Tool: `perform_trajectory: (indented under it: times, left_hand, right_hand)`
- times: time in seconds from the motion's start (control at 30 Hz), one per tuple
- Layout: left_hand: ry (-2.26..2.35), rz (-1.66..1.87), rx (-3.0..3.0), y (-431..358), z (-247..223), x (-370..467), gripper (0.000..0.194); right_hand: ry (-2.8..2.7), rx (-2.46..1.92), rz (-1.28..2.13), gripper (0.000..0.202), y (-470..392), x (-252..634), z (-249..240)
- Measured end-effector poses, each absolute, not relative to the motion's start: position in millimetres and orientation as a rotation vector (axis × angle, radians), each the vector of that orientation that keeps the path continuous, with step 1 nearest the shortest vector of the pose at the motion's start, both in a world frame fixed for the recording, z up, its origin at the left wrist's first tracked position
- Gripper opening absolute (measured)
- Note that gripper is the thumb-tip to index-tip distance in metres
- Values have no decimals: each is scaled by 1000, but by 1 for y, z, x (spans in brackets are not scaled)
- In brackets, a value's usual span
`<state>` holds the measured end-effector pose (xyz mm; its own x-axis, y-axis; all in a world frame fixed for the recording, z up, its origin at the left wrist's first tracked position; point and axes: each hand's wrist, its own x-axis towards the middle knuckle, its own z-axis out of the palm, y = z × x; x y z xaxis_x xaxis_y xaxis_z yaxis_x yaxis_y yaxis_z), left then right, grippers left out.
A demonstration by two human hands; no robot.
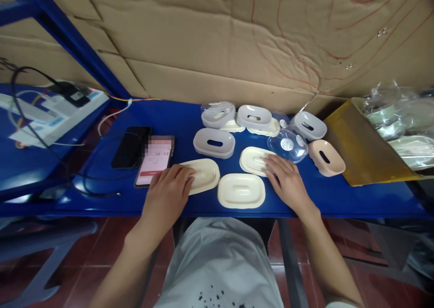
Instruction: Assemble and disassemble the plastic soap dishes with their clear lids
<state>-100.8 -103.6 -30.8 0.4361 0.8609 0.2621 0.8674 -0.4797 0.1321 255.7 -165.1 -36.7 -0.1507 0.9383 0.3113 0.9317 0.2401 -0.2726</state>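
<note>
Three cream oval soap-dish trays lie near the table's front edge. My left hand (170,183) is closed over the left end of one cream tray (207,176), its fingertips on the inside. Closed on the right side of another cream tray (251,160) is my right hand (286,177), thumb at the near edge. Between the hands sits the front cream tray (241,200), touched by neither. Behind them is a grey oval dish (203,147) with a slot in its bottom. The undersides of both held trays are hidden.
More grey dishes (255,113), clear lids (288,147) and a peach dish (327,163) are at the back and right. A cardboard box (369,163) with plastic-wrapped items stands far right. Left are a lit phone (154,163), a dark phone (127,149) and a power strip (64,118) with cables.
</note>
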Motion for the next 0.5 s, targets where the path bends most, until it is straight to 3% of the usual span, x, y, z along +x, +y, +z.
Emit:
perform_trajectory:
  times: [0.2, 0.43, 0.5]
  left_hand:
    - [-1560, -528, -2764, -105, -29, -94, 33]
    - [-1051, -520, -3059, -128, -33, -81, 58]
    - [-1024, -516, -3052, -128, -38, -75, 54]
  right_hand:
    - [-2089, -1761, -3, 42, -179, 265, -41]
    - [-2053, -1851, 65, 40, -243, 304, -43]
    - [-2032, -1871, 68, 38, -258, 314, -44]
